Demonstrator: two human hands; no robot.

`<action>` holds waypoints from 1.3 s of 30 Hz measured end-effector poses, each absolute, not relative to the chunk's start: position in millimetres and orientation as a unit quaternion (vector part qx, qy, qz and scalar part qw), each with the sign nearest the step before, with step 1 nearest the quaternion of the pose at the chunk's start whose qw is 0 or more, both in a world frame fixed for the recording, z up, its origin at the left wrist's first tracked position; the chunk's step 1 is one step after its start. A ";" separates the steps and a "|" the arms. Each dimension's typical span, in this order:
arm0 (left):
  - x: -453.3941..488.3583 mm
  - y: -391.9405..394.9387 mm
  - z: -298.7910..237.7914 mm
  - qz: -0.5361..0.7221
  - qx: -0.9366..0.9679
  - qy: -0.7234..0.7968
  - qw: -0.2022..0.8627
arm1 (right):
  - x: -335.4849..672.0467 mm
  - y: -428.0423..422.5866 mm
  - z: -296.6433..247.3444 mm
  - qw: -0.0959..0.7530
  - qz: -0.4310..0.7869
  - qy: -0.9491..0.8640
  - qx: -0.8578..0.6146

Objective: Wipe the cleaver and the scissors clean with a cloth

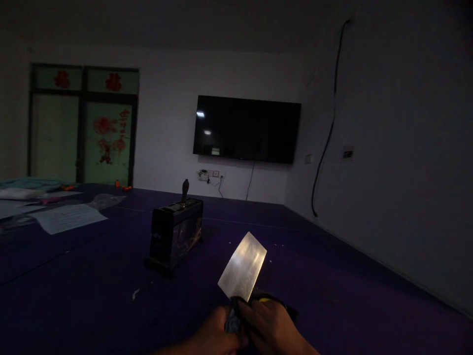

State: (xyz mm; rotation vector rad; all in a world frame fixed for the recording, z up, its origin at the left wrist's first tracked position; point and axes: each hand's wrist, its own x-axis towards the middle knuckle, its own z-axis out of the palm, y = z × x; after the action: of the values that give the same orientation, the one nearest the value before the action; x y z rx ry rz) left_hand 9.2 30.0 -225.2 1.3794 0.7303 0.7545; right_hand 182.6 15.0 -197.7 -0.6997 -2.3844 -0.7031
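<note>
A cleaver [244, 264] with a broad, shiny blade points up and away from me, tilted right. My left hand [212, 331] is closed around its handle, which is mostly hidden. A grey, cloth-like patch [232, 321] shows between the hands. My right hand [273, 326] is closed at the base of the blade, its fingers on a dark, cloth-like piece [239, 301]. Behind the right hand lies a dark object with a yellow mark [264, 299], largely covered. Farther left stands a black knife block [162, 236] with one dark handle [185, 190] sticking up from it.
The purple-blue tabletop [111, 276] bears small white scraps. Paper sheets [70, 217], clear plastic [105, 199] and small orange things [117, 184] lie at the far left. A screen [247, 129] hangs on the back wall; a black cable [325, 148] runs down the right wall.
</note>
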 end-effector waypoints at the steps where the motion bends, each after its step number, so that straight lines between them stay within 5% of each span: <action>1: 9.1 29.4 -223.9 0.329 0.606 0.327 0.646 | 183.0 14.9 -197.4 0.275 -0.261 -0.888 -0.260; 13: 6.1 27.6 -220.4 0.304 0.608 0.351 0.644 | 186.4 17.8 -199.9 0.286 -0.263 -0.866 -0.314; 33: -2.8 27.2 -208.7 0.262 0.646 0.355 0.623 | 218.3 46.0 -205.3 0.464 -0.086 -0.675 -0.567; 39: -5.1 23.8 -205.2 0.249 0.652 0.379 0.608 | 223.2 49.1 -206.3 0.489 -0.069 -0.678 -0.545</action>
State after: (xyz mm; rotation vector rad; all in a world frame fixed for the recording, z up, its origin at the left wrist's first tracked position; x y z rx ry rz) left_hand -5.1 23.8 -205.2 1.5067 0.8750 0.5762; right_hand 223.2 49.1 -206.3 -1.3252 -1.6470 -0.1669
